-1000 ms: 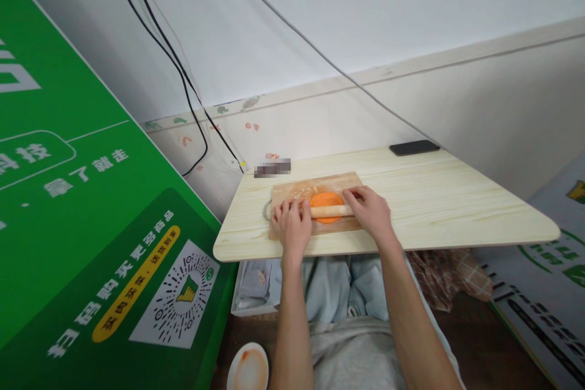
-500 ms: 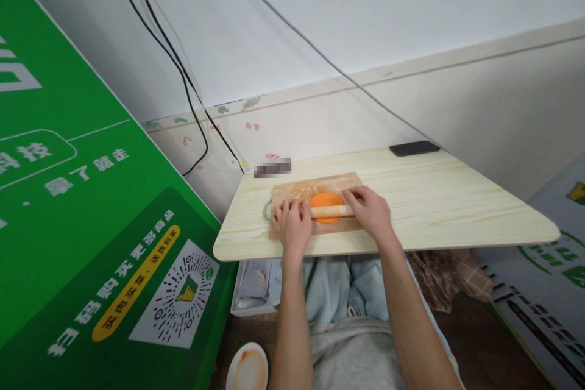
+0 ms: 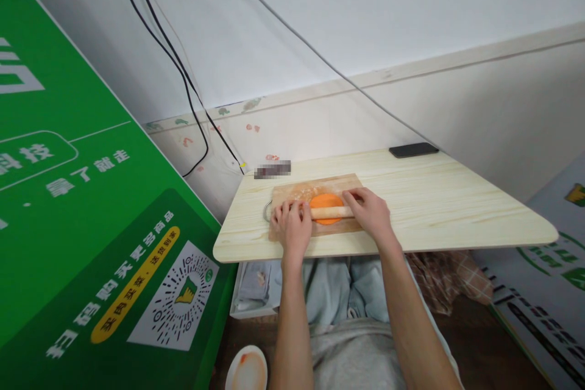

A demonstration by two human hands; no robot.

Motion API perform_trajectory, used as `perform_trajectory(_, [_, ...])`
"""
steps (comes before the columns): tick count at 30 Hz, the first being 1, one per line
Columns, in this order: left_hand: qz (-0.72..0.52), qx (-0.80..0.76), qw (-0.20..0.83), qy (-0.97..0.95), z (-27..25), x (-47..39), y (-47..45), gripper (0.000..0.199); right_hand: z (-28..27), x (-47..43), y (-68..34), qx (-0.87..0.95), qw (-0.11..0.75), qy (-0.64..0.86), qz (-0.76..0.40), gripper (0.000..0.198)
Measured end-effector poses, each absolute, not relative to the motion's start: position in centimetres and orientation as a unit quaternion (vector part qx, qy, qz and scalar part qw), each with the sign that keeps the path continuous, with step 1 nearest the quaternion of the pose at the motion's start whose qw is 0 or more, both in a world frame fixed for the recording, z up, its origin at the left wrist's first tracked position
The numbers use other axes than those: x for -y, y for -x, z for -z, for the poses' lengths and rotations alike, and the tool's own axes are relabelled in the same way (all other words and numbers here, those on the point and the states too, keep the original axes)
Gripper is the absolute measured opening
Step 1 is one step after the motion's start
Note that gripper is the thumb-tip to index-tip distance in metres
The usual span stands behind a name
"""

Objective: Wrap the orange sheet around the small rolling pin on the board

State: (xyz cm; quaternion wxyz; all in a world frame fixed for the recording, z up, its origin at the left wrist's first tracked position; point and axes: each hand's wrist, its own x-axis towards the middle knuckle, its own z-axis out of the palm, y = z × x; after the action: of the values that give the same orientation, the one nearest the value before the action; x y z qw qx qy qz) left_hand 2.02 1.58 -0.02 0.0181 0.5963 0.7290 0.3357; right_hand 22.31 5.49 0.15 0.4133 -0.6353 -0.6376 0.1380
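A wooden rolling pin [image 3: 331, 212] lies across a flat orange round of dough [image 3: 326, 200] on a wooden cutting board [image 3: 340, 183]. My left hand [image 3: 292, 225] is closed over the pin's left end, and my right hand [image 3: 368, 210] grips its right end with thumb and fingers. Both ends of the pin are hidden under my hands. The dough shows above and below the pin. Pale, floury smears mark the board behind it. A metal ring handle [image 3: 267, 211] sticks out at the board's left side.
The board rests on a pale wood-grain table [image 3: 457, 207]. A dark phone [image 3: 414, 150] lies at the back right, and a blurred-out object [image 3: 272, 169] at the back left. Below left is a stained white plate [image 3: 247, 368]. A green sign [image 3: 91, 207] stands left; cables run along the wall.
Almost nothing differs. Both hands stay on the rolling pin, which sits at nearly the same spot on the dough; the view has shifted very slightly.
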Motion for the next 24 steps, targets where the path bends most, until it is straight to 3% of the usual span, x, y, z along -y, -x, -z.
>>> perform_trajectory(24, [-0.337,-0.728,0.022,-0.597,0.13,-1.57,-1.95,0.033,-0.17,-5.39,-22.35,0.641,0.414,0.632,-0.135,0.032])
